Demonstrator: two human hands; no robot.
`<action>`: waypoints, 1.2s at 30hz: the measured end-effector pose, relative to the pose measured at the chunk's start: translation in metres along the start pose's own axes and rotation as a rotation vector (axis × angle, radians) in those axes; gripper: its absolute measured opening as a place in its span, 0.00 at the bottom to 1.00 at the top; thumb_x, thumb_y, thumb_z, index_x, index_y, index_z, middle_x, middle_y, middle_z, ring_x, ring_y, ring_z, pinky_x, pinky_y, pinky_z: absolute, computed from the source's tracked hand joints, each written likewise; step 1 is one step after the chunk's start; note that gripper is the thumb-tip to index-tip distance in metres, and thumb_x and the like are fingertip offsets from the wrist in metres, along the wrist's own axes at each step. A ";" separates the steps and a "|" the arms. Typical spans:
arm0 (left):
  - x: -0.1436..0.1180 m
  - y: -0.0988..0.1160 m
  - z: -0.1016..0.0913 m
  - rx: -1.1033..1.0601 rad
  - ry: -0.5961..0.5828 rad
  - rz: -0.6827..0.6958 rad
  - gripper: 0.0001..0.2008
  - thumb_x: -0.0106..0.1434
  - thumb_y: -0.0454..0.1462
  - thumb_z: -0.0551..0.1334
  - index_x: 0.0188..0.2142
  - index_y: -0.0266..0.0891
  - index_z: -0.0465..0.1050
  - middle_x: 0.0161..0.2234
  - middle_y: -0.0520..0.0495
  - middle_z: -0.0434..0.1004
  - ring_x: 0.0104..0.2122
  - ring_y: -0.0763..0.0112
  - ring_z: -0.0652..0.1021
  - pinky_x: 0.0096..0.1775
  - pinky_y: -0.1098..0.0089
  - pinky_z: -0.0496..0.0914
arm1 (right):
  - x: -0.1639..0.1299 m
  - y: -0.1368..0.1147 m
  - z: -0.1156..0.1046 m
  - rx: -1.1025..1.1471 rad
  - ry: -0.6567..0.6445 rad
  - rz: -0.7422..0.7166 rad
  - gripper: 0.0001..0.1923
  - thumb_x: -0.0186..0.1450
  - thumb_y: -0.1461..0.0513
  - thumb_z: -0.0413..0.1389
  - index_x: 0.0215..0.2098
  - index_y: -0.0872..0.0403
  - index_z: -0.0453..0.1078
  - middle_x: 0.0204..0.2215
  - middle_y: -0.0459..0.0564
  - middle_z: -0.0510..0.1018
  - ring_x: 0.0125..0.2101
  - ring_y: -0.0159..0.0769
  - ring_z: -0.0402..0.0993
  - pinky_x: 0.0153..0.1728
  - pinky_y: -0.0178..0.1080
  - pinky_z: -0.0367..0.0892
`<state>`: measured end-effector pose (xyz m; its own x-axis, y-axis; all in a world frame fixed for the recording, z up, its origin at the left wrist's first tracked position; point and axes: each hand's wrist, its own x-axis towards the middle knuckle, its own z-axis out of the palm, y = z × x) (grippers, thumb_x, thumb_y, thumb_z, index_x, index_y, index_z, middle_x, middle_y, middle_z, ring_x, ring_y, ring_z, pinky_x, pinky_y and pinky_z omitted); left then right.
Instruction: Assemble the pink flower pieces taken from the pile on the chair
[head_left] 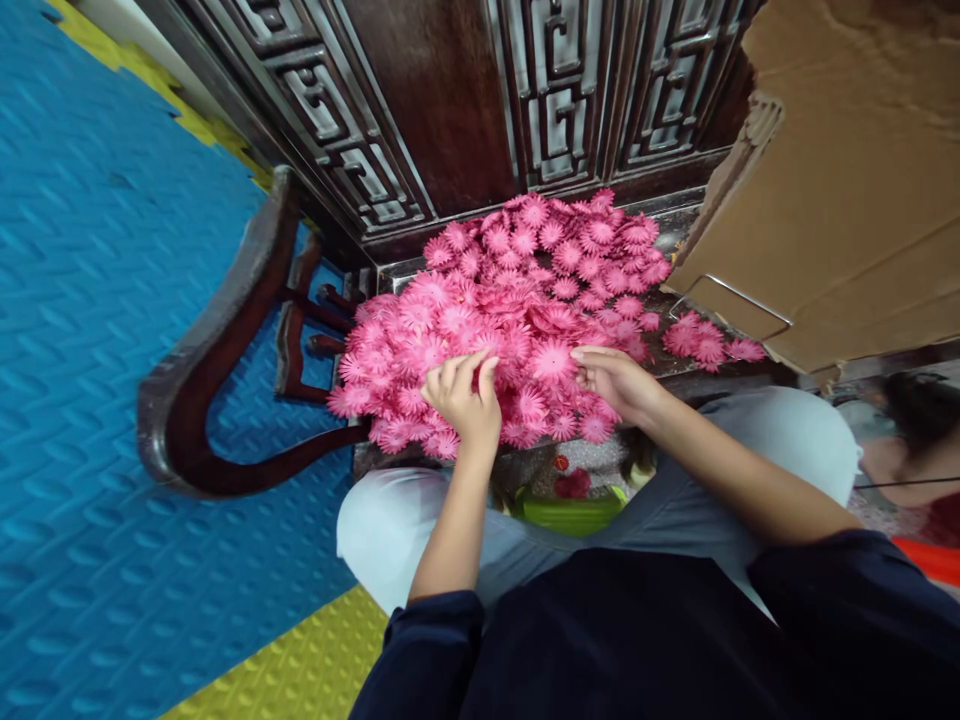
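A big heap of pink flower heads (517, 300) lies spread over the dark wooden seat (390, 270) in front of the person, with a few strays (709, 340) lying apart on the right edge near a wire handle (731, 297). Both hands are down in the near side of the heap, a little apart from each other. The left hand (461, 400) is curled, fingertips pinched together on a flower at the front of the pile. The right hand (615, 380) reaches in from the other side, its fingers closed on the edge of one open pink bloom (553, 360) between the two hands. The person sits with pale trousers (397, 520) and dark sleeves (427, 640), knees close against the seat. A curved wooden armrest (217, 350) sweeps round on the left over blue foam floor mats (90, 350), with a yellow mat (315, 660) nearer the person. A brown cardboard sheet (847, 180) leans at the right, and carved dark wood panels (555, 90) rise behind the heap.
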<state>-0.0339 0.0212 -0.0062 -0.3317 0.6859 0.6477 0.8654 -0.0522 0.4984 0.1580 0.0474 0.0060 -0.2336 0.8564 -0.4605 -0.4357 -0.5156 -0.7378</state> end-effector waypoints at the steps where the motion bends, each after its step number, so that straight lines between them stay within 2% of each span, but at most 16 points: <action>1: -0.001 0.001 -0.001 -0.014 0.028 0.009 0.15 0.62 0.48 0.56 0.34 0.44 0.77 0.31 0.47 0.77 0.35 0.66 0.70 0.40 0.66 0.57 | 0.000 -0.001 0.000 0.002 0.001 -0.011 0.11 0.43 0.62 0.67 0.24 0.54 0.74 0.21 0.40 0.73 0.22 0.25 0.64 0.27 0.34 0.58; 4: -0.009 0.011 -0.004 -0.100 0.052 0.052 0.16 0.61 0.49 0.56 0.34 0.42 0.76 0.30 0.46 0.76 0.35 0.66 0.70 0.40 0.66 0.58 | -0.001 -0.001 0.000 -0.040 -0.023 -0.074 0.09 0.44 0.61 0.66 0.24 0.53 0.75 0.22 0.41 0.74 0.23 0.26 0.64 0.28 0.34 0.59; 5: -0.012 0.017 -0.006 -0.142 0.009 0.068 0.14 0.61 0.48 0.57 0.34 0.42 0.76 0.29 0.47 0.75 0.34 0.66 0.71 0.40 0.66 0.59 | -0.002 -0.001 0.002 -0.073 -0.040 -0.101 0.08 0.45 0.61 0.66 0.25 0.53 0.75 0.22 0.41 0.74 0.23 0.26 0.64 0.29 0.34 0.59; 8: -0.022 0.037 -0.010 -0.267 -0.216 0.104 0.10 0.59 0.45 0.61 0.36 0.42 0.75 0.28 0.50 0.75 0.32 0.69 0.72 0.38 0.67 0.60 | -0.005 0.002 0.006 -0.166 -0.077 -0.154 0.07 0.46 0.60 0.65 0.24 0.52 0.75 0.22 0.41 0.75 0.25 0.27 0.65 0.32 0.35 0.60; 11: -0.027 0.048 -0.012 -0.318 -0.294 0.012 0.09 0.59 0.43 0.62 0.35 0.42 0.75 0.30 0.49 0.75 0.33 0.69 0.73 0.38 0.67 0.61 | -0.007 0.004 0.009 -0.177 -0.083 -0.163 0.07 0.45 0.60 0.66 0.23 0.52 0.76 0.22 0.41 0.76 0.26 0.27 0.67 0.35 0.35 0.62; 14: -0.025 0.047 -0.013 -0.368 -0.283 -0.075 0.08 0.58 0.42 0.62 0.33 0.42 0.77 0.30 0.49 0.76 0.33 0.69 0.73 0.39 0.66 0.63 | -0.008 0.005 0.010 -0.182 -0.127 -0.152 0.08 0.43 0.61 0.67 0.23 0.51 0.77 0.23 0.41 0.78 0.27 0.27 0.70 0.37 0.36 0.63; 16: -0.023 0.044 -0.013 -0.389 -0.277 -0.080 0.08 0.57 0.42 0.64 0.31 0.42 0.78 0.29 0.50 0.75 0.32 0.70 0.73 0.39 0.66 0.63 | -0.008 0.005 0.009 -0.195 -0.157 -0.138 0.08 0.43 0.61 0.68 0.23 0.51 0.77 0.23 0.42 0.78 0.26 0.27 0.70 0.38 0.36 0.63; 20: -0.022 0.041 -0.013 -0.469 -0.323 -0.084 0.07 0.57 0.41 0.64 0.30 0.42 0.78 0.27 0.50 0.76 0.31 0.71 0.73 0.38 0.67 0.65 | -0.009 0.005 0.010 -0.189 -0.157 -0.151 0.09 0.41 0.61 0.69 0.22 0.51 0.77 0.23 0.43 0.79 0.26 0.28 0.71 0.37 0.37 0.64; 25: -0.021 0.044 -0.012 -0.618 -0.375 -0.177 0.05 0.56 0.38 0.64 0.29 0.39 0.76 0.27 0.51 0.74 0.29 0.74 0.73 0.34 0.70 0.67 | -0.012 0.005 0.013 -0.187 -0.178 -0.141 0.09 0.39 0.62 0.70 0.19 0.51 0.77 0.23 0.43 0.78 0.26 0.27 0.71 0.36 0.36 0.65; 36: -0.018 0.045 -0.016 -0.634 -0.393 -0.169 0.05 0.59 0.36 0.61 0.28 0.38 0.73 0.25 0.52 0.70 0.26 0.76 0.70 0.30 0.73 0.65 | -0.012 0.004 0.013 -0.242 -0.203 -0.141 0.10 0.39 0.59 0.70 0.20 0.51 0.77 0.23 0.43 0.79 0.26 0.28 0.71 0.36 0.37 0.65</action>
<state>0.0051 -0.0050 0.0141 -0.1796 0.9232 0.3398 0.3940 -0.2490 0.8847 0.1482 0.0352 0.0148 -0.3642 0.8954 -0.2560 -0.2632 -0.3627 -0.8940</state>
